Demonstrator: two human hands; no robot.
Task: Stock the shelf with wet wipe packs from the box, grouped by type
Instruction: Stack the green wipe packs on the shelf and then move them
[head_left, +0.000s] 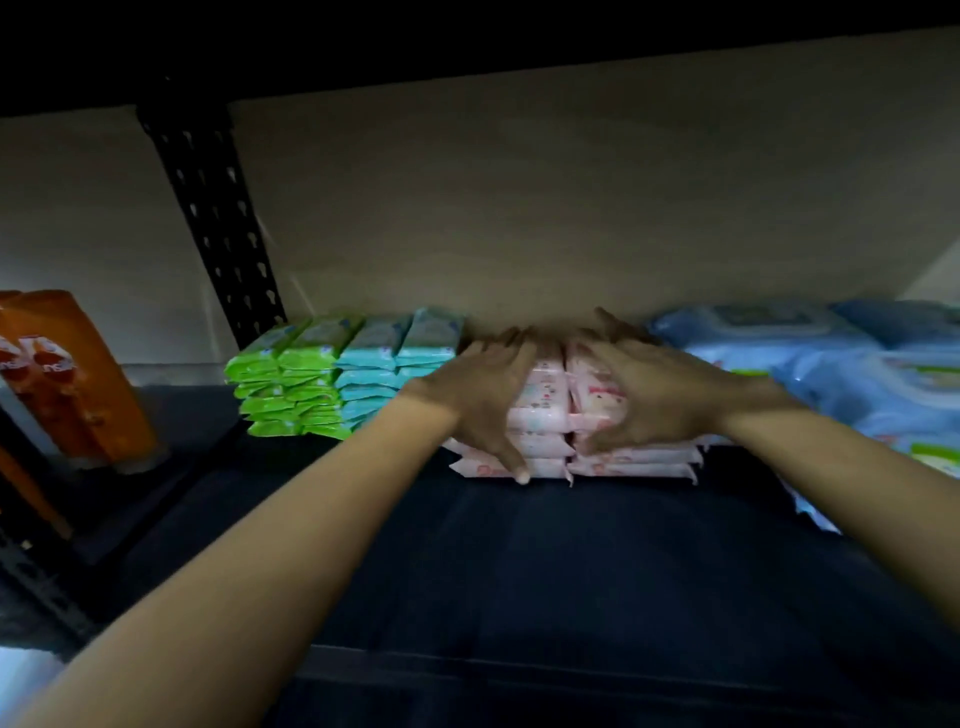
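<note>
Already, green packs (288, 382), teal packs (392, 364) and blue packs (810, 358) are grouped on the shelf (519, 571); pink packs (543, 415) are pressed by flat left hand (480, 392) and right hand (660, 395); the box is unseen.

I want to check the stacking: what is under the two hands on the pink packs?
Both hands, left hand and right hand, rest spread on two pink pack stacks side by side on the dark shelf. The top packs are mostly covered.

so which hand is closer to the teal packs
Left. The left hand lies on the pink packs right beside the teal packs; the right hand is farther off, on the pink stacks' other side.
</note>
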